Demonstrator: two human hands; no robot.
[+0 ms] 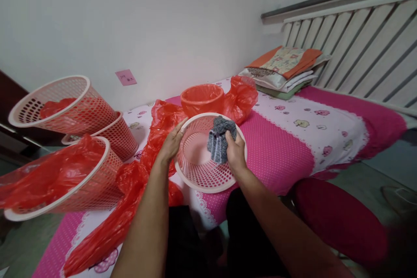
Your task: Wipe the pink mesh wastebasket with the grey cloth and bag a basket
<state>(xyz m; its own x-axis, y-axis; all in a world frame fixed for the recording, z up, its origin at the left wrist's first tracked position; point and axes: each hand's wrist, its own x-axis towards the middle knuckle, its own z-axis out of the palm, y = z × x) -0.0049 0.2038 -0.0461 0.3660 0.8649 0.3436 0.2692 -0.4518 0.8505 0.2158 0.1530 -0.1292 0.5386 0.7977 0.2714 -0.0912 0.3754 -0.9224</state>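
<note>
A pale pink perforated plastic basket [195, 178] is tilted toward me above the front edge of the bed. My left hand [171, 142] grips its rim on the left side, the fingers passing behind the wall. Inside the basket, against its right wall, my right hand [236, 151] is closed on a bunched grey cloth [217, 141] with pale stripes. Its thumb lies on top of the cloth, and the other fingers are mostly hidden.
Left on the bed lean several pink baskets [114, 139] with red plastic bags [61, 169]. Behind my basket stands a red bag-lined basket [202, 95]. Folded bedding [283, 67] is piled near the white radiator [358, 43]. A dark red round stool [339, 221] stands at right.
</note>
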